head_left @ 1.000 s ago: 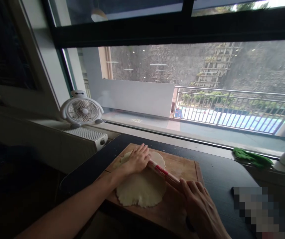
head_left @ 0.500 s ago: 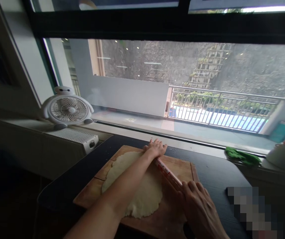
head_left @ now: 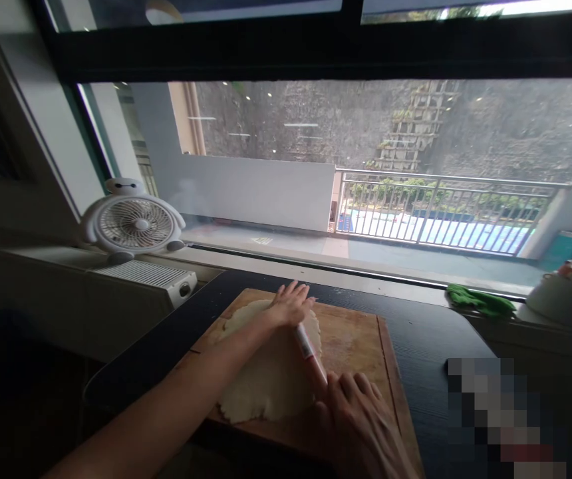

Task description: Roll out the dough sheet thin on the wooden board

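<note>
A pale, flat sheet of dough (head_left: 256, 382) with a ragged edge lies on a wooden board (head_left: 353, 332). Slanting across its right side is a slim, rod-like rolling pin (head_left: 306, 347) with red and white printing. At the far end, my left hand (head_left: 290, 306) presses on the pin with its palm, fingers stretched out past it and apart. My right hand (head_left: 358, 406) is closed over the near end, fingers bent and thumb toward the dough. Both ends of the pin are hidden under the hands, and my left forearm covers part of the dough.
The board rests on a dark table (head_left: 430, 332) by a large window. A white fan (head_left: 139, 223) stands at the left above a vented white unit (head_left: 151, 274). A green cloth (head_left: 480, 303) and a white pot-like container (head_left: 560, 296) are on the right. A blurred patch (head_left: 495, 406) covers the lower right.
Both hands and the rolling pin have moved left and are now over the dough's right side. The left fingers look more stretched out. The view has shifted slightly.
</note>
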Demonstrator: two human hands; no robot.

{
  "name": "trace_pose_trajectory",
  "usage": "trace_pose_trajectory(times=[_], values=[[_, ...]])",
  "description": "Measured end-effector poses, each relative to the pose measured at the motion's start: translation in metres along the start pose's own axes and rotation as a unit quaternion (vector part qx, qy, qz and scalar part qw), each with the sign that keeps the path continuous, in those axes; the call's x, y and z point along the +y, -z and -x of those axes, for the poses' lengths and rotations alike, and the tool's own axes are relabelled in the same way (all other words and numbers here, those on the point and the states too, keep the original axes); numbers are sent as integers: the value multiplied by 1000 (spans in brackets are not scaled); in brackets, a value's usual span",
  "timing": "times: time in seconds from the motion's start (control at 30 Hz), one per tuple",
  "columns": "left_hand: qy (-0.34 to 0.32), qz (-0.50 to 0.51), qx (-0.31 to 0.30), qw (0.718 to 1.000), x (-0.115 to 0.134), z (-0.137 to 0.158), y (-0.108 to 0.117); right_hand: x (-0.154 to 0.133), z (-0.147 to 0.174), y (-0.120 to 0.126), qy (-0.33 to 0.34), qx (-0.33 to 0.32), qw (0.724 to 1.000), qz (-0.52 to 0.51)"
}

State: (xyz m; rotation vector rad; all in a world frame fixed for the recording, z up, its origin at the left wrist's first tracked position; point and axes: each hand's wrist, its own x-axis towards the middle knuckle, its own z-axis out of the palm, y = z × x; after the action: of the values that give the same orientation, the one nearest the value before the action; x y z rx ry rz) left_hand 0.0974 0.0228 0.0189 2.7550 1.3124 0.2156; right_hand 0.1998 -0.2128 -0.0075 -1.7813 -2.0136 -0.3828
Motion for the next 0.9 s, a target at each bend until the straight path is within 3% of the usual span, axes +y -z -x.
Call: trace_pose_trajectory(times=[0.13,0.27,0.37,0.53,0.63,0.73,0.9], values=[[-36,38,1,999,61,-60,-17,22,10,11,-36,-30,998,39],[-62,52,16,997,88,-76,-25,27,19,8,-55,-33,996,66],[-54,18,15,998,69,-56,-19,15,17,4,-43,-30,997,53],[-24,-50,-31,998,-2,11,6,-23,4,2,-9,-8,1000,17],[-12,-66,-40,997,-24,36,12,-35,0,1,4,16,1000,0],[8,-50,-16,999,-13,30,7,-28,3,3,-10,10,1000,-11],[-3,3,14,1000,39,-19,-7,2,12,8,-52,9,998,26]])
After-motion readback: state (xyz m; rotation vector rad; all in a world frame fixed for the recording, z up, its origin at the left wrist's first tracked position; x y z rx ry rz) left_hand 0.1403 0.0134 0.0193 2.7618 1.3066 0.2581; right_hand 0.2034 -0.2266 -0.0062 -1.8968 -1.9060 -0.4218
